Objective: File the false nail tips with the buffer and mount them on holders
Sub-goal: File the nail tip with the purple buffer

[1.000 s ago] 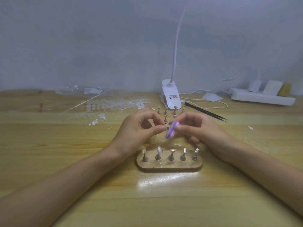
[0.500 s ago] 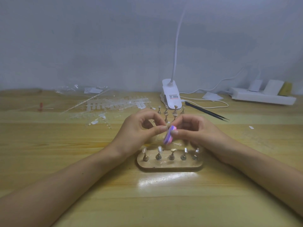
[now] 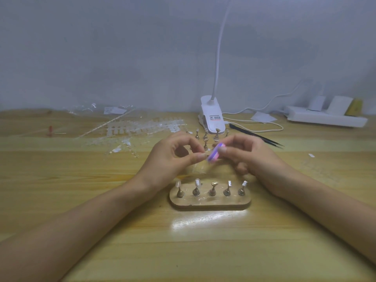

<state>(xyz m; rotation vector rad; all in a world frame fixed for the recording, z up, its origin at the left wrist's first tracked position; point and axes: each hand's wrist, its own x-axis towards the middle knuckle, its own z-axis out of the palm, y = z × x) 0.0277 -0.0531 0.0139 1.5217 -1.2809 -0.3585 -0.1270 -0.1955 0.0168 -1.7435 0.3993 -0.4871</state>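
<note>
The left hand [image 3: 173,157] is curled up. Its thumb and first finger pinch together at the tips. They seem to pinch a tiny clear false nail tip [image 3: 205,154], but it is see-through and blurry, so I cannot be sure.

The right hand [image 3: 248,157] is curled too. Its thumb and fingers grip a small purple and pink buffer block [image 3: 216,152] by one end. The other end of the block leans down onto the left fingertips. I think this is the filing step, and the two hands meet so the block can rub the tip while the pinch keeps it from sliding.

Both hands are held up above the yellow wooden table [image 3: 101,200], just behind the flat brown wooden base [image 3: 210,202]. I think it sits this close so a filed tip has only a short way to go.

Five little brass peg holders [image 3: 213,189] stand in a row in the base. The two pegs on the left each have a pale tip on top. The other three look bare of tips, so more filing is left to do.

More loose brass pegs [image 3: 205,137] stand behind the hands. Clear plastic strips of spare nail tips [image 3: 142,129] lie at the back left, near the left hand.

A white clip lamp [image 3: 212,117] stands at the back and makes a bright patch on the table in front of the base. Thin black tweezers [image 3: 256,136] lie near the right hand. A white power strip [image 3: 325,119] lies far off at the back right.
</note>
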